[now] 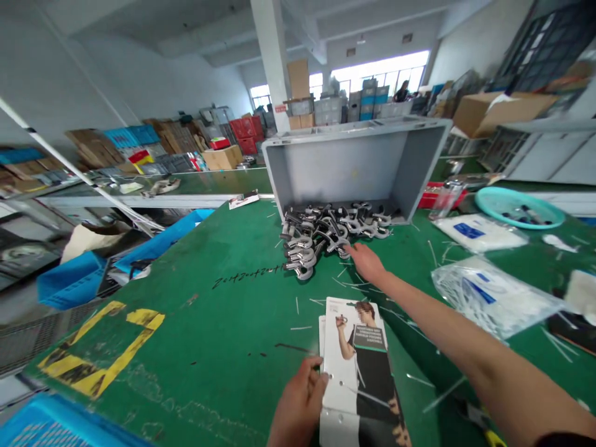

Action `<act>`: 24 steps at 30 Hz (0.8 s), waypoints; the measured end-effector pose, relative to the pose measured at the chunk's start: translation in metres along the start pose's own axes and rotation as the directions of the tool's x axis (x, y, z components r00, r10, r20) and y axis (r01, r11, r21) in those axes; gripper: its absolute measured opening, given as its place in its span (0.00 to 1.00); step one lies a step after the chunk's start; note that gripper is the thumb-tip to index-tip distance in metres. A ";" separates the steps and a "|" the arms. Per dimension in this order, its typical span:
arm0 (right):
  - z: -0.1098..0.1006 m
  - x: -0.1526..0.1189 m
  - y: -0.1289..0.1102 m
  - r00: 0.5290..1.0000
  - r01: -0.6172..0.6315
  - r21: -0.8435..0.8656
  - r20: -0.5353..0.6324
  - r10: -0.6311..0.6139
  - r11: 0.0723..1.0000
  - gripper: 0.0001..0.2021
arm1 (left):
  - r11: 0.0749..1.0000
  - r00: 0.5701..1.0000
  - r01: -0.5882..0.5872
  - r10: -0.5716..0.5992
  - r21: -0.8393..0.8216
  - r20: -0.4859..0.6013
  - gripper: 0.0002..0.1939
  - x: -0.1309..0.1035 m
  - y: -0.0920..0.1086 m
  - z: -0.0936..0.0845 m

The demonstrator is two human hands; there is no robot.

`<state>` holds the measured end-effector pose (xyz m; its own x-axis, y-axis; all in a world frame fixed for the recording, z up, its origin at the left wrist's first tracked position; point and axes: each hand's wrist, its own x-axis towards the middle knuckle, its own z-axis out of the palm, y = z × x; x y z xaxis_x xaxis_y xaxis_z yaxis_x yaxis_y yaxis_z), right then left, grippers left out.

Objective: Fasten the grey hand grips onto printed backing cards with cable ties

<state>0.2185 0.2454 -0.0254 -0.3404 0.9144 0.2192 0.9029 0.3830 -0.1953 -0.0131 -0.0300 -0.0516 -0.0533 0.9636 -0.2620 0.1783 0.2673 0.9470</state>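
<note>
My left hand is at the bottom centre, its fingers closed on the left edge of a printed card. A white cable tie lies across the card, which shows a picture of a person, and another card edge peeks out beneath it. My right hand reaches forward to the near side of a pile of grey and black metal-and-plastic parts. Its fingertips touch one of the parts; the exact grip is too small to tell. The pile spills from a grey crate lying on its side.
Cable ties and plastic bags lie on the green table at right. Beyond are a turquoise tray and a red bin. Yellow-handled cutters are near the right forearm. Blue baskets stand at left; a person is far back.
</note>
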 end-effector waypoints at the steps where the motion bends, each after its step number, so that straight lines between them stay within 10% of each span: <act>1: 0.002 0.010 -0.001 1.000 0.011 -0.039 0.007 -0.011 0.999 0.23 | 0.998 1.000 -0.009 0.008 -0.056 -0.021 0.25 0.002 0.011 -0.008; 3: 0.004 0.021 -0.003 0.998 0.051 -0.095 0.026 -0.049 0.994 0.19 | 0.936 1.000 0.003 -0.001 -0.352 0.007 0.33 0.008 0.041 -0.026; 6: 0.002 0.026 0.006 0.990 0.136 -0.137 0.054 -0.130 0.981 0.16 | 0.595 0.979 0.093 0.091 -0.798 0.182 0.42 0.020 0.079 -0.043; 11: -0.036 0.007 0.030 0.940 0.341 -0.124 0.012 -0.342 0.932 0.13 | 0.436 0.953 0.102 0.215 -0.894 0.214 0.41 0.036 0.090 -0.040; 15: -0.099 -0.048 0.011 0.979 0.131 0.120 -0.170 -0.109 0.984 0.19 | 0.723 0.887 -0.238 0.434 -0.649 0.159 0.29 0.045 0.094 -0.033; 17: -0.123 -0.076 -0.014 0.998 0.014 0.356 -0.056 0.007 0.935 0.19 | 0.789 0.782 -0.534 0.598 -0.304 0.176 0.30 0.052 0.107 -0.028; 21: -0.130 -0.112 -0.060 0.946 -0.234 0.758 0.322 -0.038 0.609 0.19 | 0.528 0.579 -0.811 0.668 0.251 0.467 0.31 0.065 0.128 -0.013; 24: -0.110 -0.131 -0.072 0.908 -0.369 0.824 0.419 -0.023 0.430 0.19 | 0.414 0.585 -0.811 0.533 0.414 0.611 0.32 0.074 0.114 -0.006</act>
<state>0.2270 0.0839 0.0649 -0.4401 0.8761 -0.1968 0.2977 -0.0644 -0.9525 -0.0024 0.0713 0.0382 0.6644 0.7084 0.2382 0.5239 -0.6687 0.5275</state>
